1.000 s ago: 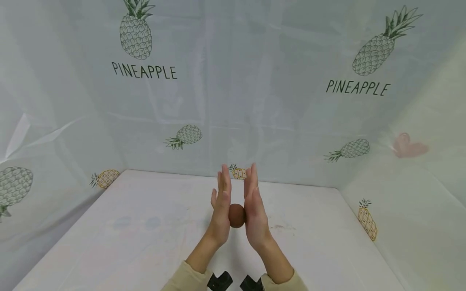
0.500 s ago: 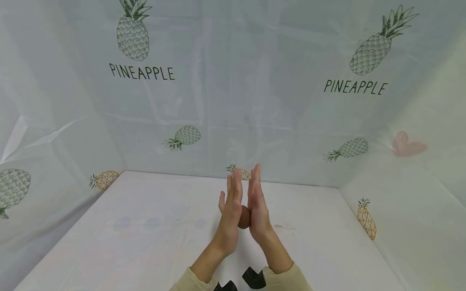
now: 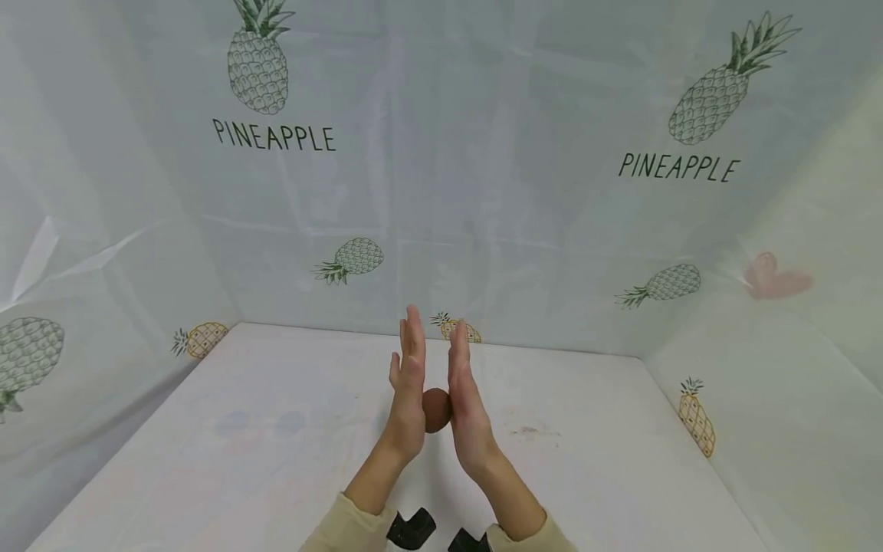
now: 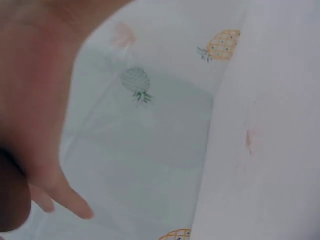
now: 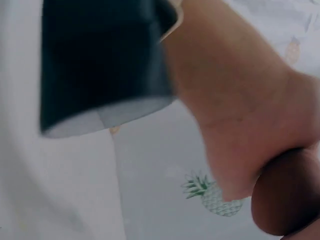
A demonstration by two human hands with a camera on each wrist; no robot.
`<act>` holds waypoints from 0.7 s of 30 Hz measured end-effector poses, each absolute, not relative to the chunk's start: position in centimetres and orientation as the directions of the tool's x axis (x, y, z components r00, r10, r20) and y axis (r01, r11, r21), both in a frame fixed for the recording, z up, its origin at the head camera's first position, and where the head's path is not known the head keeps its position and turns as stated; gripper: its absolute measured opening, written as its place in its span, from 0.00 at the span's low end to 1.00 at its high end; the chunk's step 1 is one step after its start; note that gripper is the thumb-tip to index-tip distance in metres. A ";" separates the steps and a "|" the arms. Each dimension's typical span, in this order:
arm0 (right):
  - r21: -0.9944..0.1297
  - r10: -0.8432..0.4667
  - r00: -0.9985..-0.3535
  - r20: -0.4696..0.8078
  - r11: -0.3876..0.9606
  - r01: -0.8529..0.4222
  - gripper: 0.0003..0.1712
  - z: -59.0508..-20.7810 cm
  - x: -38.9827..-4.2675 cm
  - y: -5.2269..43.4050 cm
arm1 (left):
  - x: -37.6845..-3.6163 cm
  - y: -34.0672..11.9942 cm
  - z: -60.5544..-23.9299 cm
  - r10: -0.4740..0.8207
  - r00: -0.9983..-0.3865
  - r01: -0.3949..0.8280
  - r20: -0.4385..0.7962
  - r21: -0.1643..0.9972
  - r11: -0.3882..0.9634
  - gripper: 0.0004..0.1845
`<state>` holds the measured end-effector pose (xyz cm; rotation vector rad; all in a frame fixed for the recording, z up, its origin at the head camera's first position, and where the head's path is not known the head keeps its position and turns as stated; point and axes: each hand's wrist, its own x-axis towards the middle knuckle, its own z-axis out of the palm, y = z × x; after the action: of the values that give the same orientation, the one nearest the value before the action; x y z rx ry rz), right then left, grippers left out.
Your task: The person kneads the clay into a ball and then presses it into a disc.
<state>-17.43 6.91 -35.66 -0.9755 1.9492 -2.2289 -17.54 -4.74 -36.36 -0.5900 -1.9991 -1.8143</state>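
A smooth brown ball (image 3: 436, 410), perhaps modelling clay, sits between my two palms above the white table. My left hand (image 3: 407, 406) presses it from the left, its fingers straight and pointing forward and up. From the other side my right hand (image 3: 471, 418) presses with a flat palm and straight fingers. The left fingertips reach slightly farther than the right ones. In the left wrist view the ball (image 4: 12, 195) is cut off at the lower left, against a palm. The right wrist view has the ball (image 5: 285, 192) at the lower right, touching a palm.
The white table (image 3: 276, 429) carries faint stains and a brownish smear (image 3: 534, 432) right of the hands. A pineapple-print curtain (image 3: 469, 192) encloses its back and sides. Dark wrist camera mounts (image 3: 411, 529) stick out below the sleeves.
Both hands shifted right with the ball, then back left. Since half a second ago the left hand has slid forward and the right hand back against each other. More of the ball shows now.
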 end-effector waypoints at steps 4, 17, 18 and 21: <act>-0.883 -0.381 -0.798 0.466 -0.252 -0.396 0.34 -34.8 -17.0 7.6 | -17.6 -4.4 -36.8 0.066 -0.851 0.524 0.520 0.850 0.059 0.34; -0.893 -0.278 -0.863 0.422 -0.292 -0.343 0.35 -34.6 -18.7 9.7 | -16.4 -1.7 -37.5 0.165 -0.817 0.573 0.553 0.811 0.118 0.34; -0.897 -0.285 -0.865 0.413 -0.292 -0.332 0.35 -34.8 -18.9 9.6 | -16.3 -1.7 -37.5 0.166 -0.816 0.573 0.553 0.811 0.117 0.34; -0.911 -0.315 -0.866 0.387 -0.278 -0.306 0.35 -35.4 -19.2 9.3 | -16.2 -1.9 -37.2 0.162 -0.814 0.578 0.559 0.808 0.114 0.34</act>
<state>-19.18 9.28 -35.37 -0.8102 1.8837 -2.3715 -16.18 -1.86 -37.18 -0.7226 -2.0667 -1.7480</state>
